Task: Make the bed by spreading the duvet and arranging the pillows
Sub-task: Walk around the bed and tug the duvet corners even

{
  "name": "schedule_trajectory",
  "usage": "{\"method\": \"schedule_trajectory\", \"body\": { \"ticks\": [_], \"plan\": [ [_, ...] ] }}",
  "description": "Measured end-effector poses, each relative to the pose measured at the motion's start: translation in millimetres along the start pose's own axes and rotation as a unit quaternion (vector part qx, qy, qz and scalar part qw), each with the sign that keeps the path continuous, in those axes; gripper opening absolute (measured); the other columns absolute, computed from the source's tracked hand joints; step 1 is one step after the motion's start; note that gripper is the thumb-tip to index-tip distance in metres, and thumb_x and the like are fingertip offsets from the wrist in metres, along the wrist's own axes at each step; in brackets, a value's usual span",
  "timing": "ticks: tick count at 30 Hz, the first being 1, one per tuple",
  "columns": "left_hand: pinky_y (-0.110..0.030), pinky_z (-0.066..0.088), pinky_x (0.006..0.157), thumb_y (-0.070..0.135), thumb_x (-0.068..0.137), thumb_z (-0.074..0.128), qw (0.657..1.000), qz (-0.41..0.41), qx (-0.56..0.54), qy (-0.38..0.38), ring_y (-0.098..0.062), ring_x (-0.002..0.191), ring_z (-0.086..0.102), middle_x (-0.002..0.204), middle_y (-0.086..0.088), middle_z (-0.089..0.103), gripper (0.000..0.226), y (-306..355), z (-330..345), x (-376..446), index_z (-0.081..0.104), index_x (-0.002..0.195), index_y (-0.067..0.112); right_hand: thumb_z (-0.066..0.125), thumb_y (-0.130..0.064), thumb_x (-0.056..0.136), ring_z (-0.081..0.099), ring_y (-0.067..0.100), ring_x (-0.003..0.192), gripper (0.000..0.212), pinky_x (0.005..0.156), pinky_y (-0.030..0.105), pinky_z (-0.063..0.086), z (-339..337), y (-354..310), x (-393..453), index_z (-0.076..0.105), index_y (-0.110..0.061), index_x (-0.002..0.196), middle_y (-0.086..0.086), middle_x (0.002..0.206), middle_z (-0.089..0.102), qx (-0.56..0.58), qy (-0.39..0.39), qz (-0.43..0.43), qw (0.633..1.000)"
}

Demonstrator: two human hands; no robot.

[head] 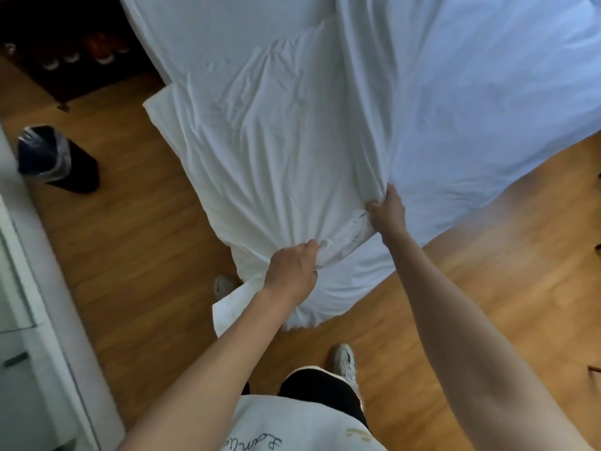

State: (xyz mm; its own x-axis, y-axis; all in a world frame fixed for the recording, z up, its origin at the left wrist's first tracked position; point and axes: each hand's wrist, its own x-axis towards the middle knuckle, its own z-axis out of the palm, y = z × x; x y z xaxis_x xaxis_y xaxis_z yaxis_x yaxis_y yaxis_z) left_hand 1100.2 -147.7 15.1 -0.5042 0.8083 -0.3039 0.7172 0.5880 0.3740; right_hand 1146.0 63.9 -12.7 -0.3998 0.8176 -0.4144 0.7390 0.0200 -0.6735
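So we're standing at the corner of the bed [487,102], looking down, with the white duvet [276,141] bunched up and hanging off the mattress toward us. It runs from about 12 o'clock on the bed down to roughly 6 o'clock, where its lower end sags onto the wooden floor [146,239] near our shoes.

Our left hand [291,275] has its fingers curled tight into a gathered wad of the fabric, around 7 o'clock of the bunch. Our right hand [387,211] is just beside it at about 4 o'clock, fingers and thumb clamped on a fold along the duvet's edge. Both hands have cloth pinched in them, nothing loose.

Handling-wise, this looks like soft, floppy stuff with some bulk: it creases everywhere and goes wherever gravity takes it. Probably not heavy, but awkward, since whatever we don't hold just droops. Not slippery or fragile, so we can grab it hard.

We'd guess the better grip is out at the corners or along one hem, hands well apart, so it can be flung open flat. Grabbing the middle like this mostly drags it. No pillows in view. There's a dark bin [55,157] at 9 o'clock, well apart from everything.
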Motion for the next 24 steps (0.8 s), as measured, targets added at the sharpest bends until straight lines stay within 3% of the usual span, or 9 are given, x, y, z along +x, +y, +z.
{"method": "schedule_trajectory", "body": {
  "ticks": [4,7,11,15,17,19,21,24],
  "plan": [
    [-0.029,0.032,0.064,0.015,0.092,0.052,0.999,-0.023,0.027,-0.003,-0.024,0.087,0.06,0.1,-0.003,0.06,0.021,65,45,-33,0.048,0.112,0.013,0.044,-0.004,0.086,0.054,0.029,0.103,0.048,0.085,0.035,0.045,-43,62,-20,0.044,-0.013,0.134,0.007,0.114,0.057,0.02,-0.026,-0.002,0.999],
    [-0.029,0.032,0.062,0.014,0.092,0.052,0.999,-0.025,0.038,0.012,-0.024,0.087,0.06,0.1,-0.003,0.061,0.022,105,70,-55,0.049,0.114,0.014,0.046,-0.006,0.088,0.053,0.033,0.114,0.053,0.094,0.039,0.044,-71,100,-33,0.039,-0.014,0.14,0.013,0.127,0.057,-0.003,-0.038,-0.003,0.999],
    [-0.029,0.033,0.063,0.014,0.094,0.051,0.998,-0.029,0.06,0.02,-0.022,0.089,0.061,0.102,-0.001,0.061,0.028,138,97,-77,0.049,0.121,0.017,0.047,-0.008,0.089,0.05,0.031,0.119,0.057,0.096,0.036,0.041,-91,139,-51,0.036,-0.016,0.144,0.011,0.132,0.054,0.009,-0.036,-0.012,0.999],
    [-0.028,0.037,0.058,0.01,0.087,0.06,0.995,-0.046,0.085,0.016,-0.02,0.082,0.06,0.095,-0.002,0.061,0.028,155,131,-104,0.055,0.114,0.017,0.047,-0.008,0.09,0.05,0.03,0.118,0.056,0.086,0.029,0.038,-96,184,-74,0.037,-0.019,0.144,0.01,0.129,0.056,-0.001,-0.025,0.003,1.0],
    [-0.031,0.043,0.072,0.013,0.091,0.054,0.993,-0.044,0.098,-0.038,-0.023,0.1,0.054,0.111,-0.005,0.055,0.034,162,156,-115,0.045,0.123,0.016,0.048,-0.011,0.092,0.052,0.032,0.116,0.053,0.082,0.028,0.038,-97,209,-80,0.037,-0.017,0.144,0.011,0.127,0.056,-0.031,-0.029,0.022,0.999],
    [-0.036,0.039,0.088,0.025,0.092,0.051,0.987,-0.041,0.127,-0.092,-0.026,0.111,0.045,0.121,-0.008,0.047,0.042,165,177,-125,0.037,0.13,0.016,0.053,-0.015,0.094,0.053,0.031,0.119,0.054,0.08,0.029,0.04,-99,232,-84,0.035,-0.014,0.145,0.011,0.132,0.054,-0.088,-0.069,0.054,0.992],
    [-0.038,0.034,0.096,0.028,0.091,0.052,0.981,-0.053,0.153,-0.104,-0.028,0.115,0.041,0.124,-0.009,0.045,0.044,166,186,-137,0.039,0.131,0.016,0.059,-0.025,0.094,0.048,0.031,0.125,0.062,0.087,0.036,0.045,-101,252,-94,0.03,-0.012,0.147,0.013,0.142,0.046,-0.143,-0.117,0.096,0.978],
    [-0.041,0.03,0.103,0.025,0.091,0.049,0.976,-0.069,0.17,-0.115,-0.029,0.117,0.041,0.123,-0.01,0.048,0.037,161,187,-157,0.046,0.126,0.015,0.059,-0.037,0.094,0.043,0.031,0.131,0.069,0.098,0.041,0.043,-102,269,-117,0.027,-0.013,0.15,0.014,0.149,0.037,-0.146,-0.124,0.121,0.974]
  ]
}}
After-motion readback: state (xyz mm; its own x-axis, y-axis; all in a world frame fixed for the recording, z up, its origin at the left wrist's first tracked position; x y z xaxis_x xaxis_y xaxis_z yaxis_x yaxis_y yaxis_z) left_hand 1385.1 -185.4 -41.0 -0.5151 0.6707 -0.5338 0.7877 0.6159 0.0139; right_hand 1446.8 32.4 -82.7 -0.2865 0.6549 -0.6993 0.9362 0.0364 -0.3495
